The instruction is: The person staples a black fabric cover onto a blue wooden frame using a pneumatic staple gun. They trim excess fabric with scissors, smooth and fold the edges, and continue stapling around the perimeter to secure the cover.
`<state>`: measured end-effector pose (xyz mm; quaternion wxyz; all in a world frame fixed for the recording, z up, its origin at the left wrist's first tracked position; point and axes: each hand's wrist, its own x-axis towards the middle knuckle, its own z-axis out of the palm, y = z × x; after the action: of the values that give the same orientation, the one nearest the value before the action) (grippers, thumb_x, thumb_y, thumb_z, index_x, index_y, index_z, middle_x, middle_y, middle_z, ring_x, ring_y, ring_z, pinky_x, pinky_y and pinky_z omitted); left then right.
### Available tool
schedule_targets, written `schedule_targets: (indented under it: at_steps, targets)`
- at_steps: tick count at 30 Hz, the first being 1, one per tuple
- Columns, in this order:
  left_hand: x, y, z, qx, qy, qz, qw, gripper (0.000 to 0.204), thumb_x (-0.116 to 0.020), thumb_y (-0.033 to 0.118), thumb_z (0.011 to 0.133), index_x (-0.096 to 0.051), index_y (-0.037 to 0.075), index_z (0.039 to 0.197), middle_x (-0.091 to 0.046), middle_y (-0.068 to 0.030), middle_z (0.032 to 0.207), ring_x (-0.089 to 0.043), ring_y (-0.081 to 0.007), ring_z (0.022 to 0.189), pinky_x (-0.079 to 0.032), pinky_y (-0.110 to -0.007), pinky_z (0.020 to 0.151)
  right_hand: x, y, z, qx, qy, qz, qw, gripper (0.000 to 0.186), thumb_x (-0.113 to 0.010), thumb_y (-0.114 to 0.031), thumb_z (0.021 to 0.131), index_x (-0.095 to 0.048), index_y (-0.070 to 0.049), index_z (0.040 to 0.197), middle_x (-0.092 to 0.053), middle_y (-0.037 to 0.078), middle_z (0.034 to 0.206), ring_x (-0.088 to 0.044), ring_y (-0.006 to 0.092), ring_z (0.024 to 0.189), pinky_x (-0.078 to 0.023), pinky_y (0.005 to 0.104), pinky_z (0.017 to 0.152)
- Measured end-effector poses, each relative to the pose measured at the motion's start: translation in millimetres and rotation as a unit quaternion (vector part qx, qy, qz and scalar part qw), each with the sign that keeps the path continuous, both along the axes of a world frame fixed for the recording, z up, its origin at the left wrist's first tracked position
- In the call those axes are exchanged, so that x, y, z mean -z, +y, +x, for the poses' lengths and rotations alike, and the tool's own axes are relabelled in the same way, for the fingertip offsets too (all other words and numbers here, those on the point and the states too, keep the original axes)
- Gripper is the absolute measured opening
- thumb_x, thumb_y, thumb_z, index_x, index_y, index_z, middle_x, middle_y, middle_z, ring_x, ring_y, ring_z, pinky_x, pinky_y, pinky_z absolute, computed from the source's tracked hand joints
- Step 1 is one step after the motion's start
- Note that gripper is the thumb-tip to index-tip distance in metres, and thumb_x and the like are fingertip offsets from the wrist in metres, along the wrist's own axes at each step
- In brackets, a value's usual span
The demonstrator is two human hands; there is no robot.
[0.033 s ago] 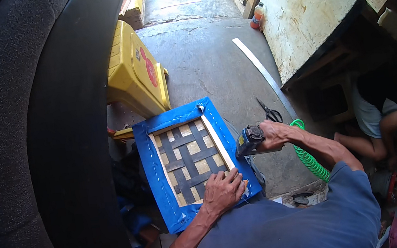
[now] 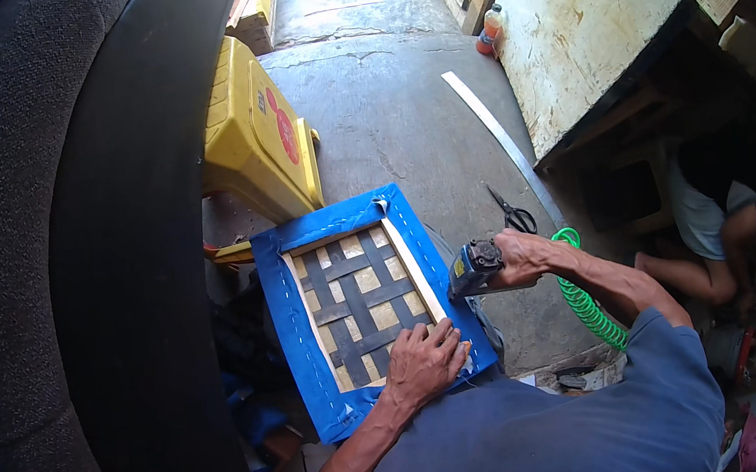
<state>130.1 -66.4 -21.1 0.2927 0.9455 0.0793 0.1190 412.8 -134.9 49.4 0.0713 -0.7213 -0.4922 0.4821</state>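
Observation:
A rectangular seat frame (image 2: 291,329) wrapped in blue fabric lies underside up in front of me, with rows of staples along its border. Dark woven straps (image 2: 360,313) cross its opening. My left hand (image 2: 425,361) is closed over the frame's near right corner, its fingers bent on the wooden rail and the folded fabric. My right hand (image 2: 520,257) grips a pneumatic staple gun (image 2: 476,266), whose nose is at the blue fabric on the right side; the exact contact is hidden. From the gun side a green coiled air hose (image 2: 590,311) runs under my right forearm.
Beyond the frame stands a yellow plastic stool (image 2: 256,142). Black scissors (image 2: 517,218) and a long pale strip (image 2: 500,136) lie on the concrete floor. A bottle of orange liquid (image 2: 490,30) stands by a worn panel (image 2: 595,31). Another person (image 2: 708,221) sits at the right.

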Motion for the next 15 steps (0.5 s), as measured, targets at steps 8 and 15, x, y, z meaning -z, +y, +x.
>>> schedule_targets:
  at_steps: [8,15]
  targets:
    - [-3,2,1,0.001,0.013,-0.034,0.999,0.023,-0.072,0.029,0.09,-0.08,0.008,0.097,-0.073,-0.004,0.108,-0.063,-0.0222,0.083,-0.05,-0.037,0.071,21,-36,-9,0.014,0.0,0.055,0.998,0.048,-0.078,-0.039,0.084,-0.069,0.007,0.09,-0.07,0.026,0.076,-0.068,0.0294,0.064,-0.053,0.0457,0.065]
    - [10,6,6,-0.075,-0.089,-0.079,0.99,0.021,-0.073,0.02,0.089,-0.071,0.006,0.074,-0.071,-0.0047,0.083,-0.062,-0.0235,0.072,-0.048,-0.039,0.065,7,-52,-21,0.023,-0.003,0.029,0.999,0.044,-0.077,-0.035,0.085,-0.069,0.008,0.087,-0.068,0.027,0.074,-0.069,0.0332,0.063,-0.053,0.0458,0.064]
